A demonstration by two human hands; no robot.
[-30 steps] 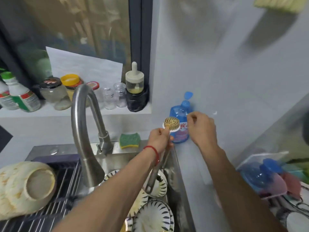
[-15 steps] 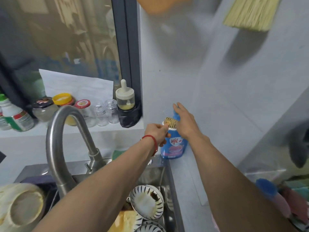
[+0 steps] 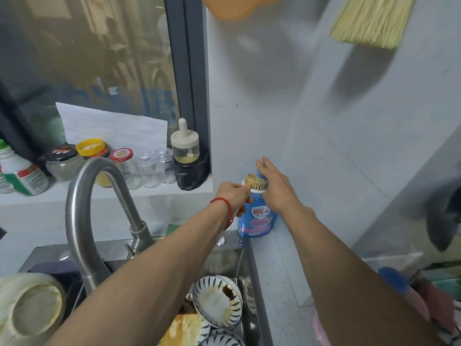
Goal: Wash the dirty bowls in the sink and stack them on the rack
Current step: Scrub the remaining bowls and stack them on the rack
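Observation:
Dirty white bowls with dark stripes (image 3: 216,300) lie in the steel sink (image 3: 245,258) at the bottom centre, smeared with brown sauce. My left hand (image 3: 233,194) grips the handle of a round dish brush (image 3: 255,182), bristles up, right under the pump of a blue dish-soap bottle (image 3: 258,218). My right hand (image 3: 275,188) lies flat on top of that bottle's pump, fingers spread. An upturned pale bowl (image 3: 30,305) rests on the rack at the bottom left; the rack itself is mostly out of frame.
A tall curved steel tap (image 3: 87,208) rises left of my arms. Jars and bottles (image 3: 119,161) line the window ledge. A straw brush (image 3: 369,18) hangs on the wall. Coloured plastic ware (image 3: 411,293) crowds the counter at right.
My right hand moved from beside the soap bottle onto its pump top. The brush stays under the nozzle. My view tilted up, so less of the sink shows.

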